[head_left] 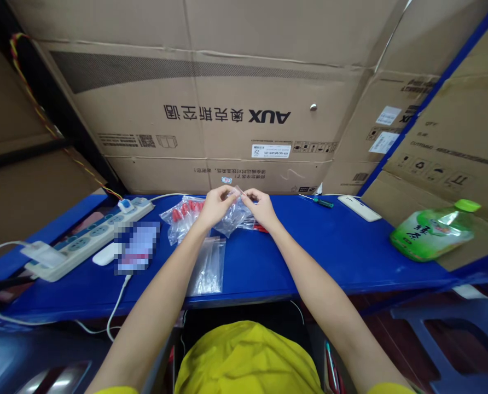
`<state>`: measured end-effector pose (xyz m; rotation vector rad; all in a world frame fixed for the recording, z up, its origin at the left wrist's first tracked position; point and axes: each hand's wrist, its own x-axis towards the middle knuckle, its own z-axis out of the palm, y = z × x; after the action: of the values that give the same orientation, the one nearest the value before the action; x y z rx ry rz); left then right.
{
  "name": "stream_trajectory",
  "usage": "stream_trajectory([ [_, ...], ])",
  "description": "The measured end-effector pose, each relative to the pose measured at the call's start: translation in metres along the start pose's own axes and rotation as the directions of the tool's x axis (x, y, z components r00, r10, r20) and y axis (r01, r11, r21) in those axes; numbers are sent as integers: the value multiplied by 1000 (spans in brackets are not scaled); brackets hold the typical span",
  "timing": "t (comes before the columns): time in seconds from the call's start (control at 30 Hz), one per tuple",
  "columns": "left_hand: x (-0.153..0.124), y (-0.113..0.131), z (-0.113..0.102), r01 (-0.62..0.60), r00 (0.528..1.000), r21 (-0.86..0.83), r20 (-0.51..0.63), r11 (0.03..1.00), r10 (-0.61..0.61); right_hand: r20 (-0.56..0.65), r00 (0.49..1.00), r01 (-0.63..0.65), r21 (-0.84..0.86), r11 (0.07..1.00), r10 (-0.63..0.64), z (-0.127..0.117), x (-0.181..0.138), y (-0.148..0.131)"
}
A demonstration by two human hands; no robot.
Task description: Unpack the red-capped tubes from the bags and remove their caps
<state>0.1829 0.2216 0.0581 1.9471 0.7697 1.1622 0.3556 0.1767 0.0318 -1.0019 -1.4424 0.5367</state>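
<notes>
Cardboard panels wall off the far side, printing upside down, and before them runs the blue tabletop. Right at the far edge, just left of centre, here's the action: a clear plastic bag between two bare hands! The left hand has thumb and fingers pinched on its upper edge, the right hand pinches close beside; exactly what sits between the fingertips is too small to tell. Thin film, this, surely light and limp, probably slippery and quick to crease, so a fingertip pinch at both sides of the rim looks the sensible hold. Just left lies a bag of red-ended pieces; nearer, flat clear bags. Out right, a green-handled screwdriver, and farther right a green-labelled bottle lies tipped over.
</notes>
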Motion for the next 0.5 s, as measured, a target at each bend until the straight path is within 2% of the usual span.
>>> stream_trajectory([
  [0.07, 0, -1, -2, 21, 999, -37, 37, 999, -20, 0, 1000, -2, 15, 1000, 2, 0, 0, 0],
  [0.13, 1, -1, -3, 15, 1000, -69, 27, 997, -13, -1, 1000, -9, 34, 999, 9, 1, 0, 1],
  [0.33, 4, -8, -6, 14, 982, -150, -182, 989, -41, -22, 997, -72, 83, 994, 74, 1, 2, 2],
  [0.5, 4, -9, -8, -25, 976, -84, -218, 996, 6, -61, 994, -78, 164, 983, 89, 0, 4, 2],
])
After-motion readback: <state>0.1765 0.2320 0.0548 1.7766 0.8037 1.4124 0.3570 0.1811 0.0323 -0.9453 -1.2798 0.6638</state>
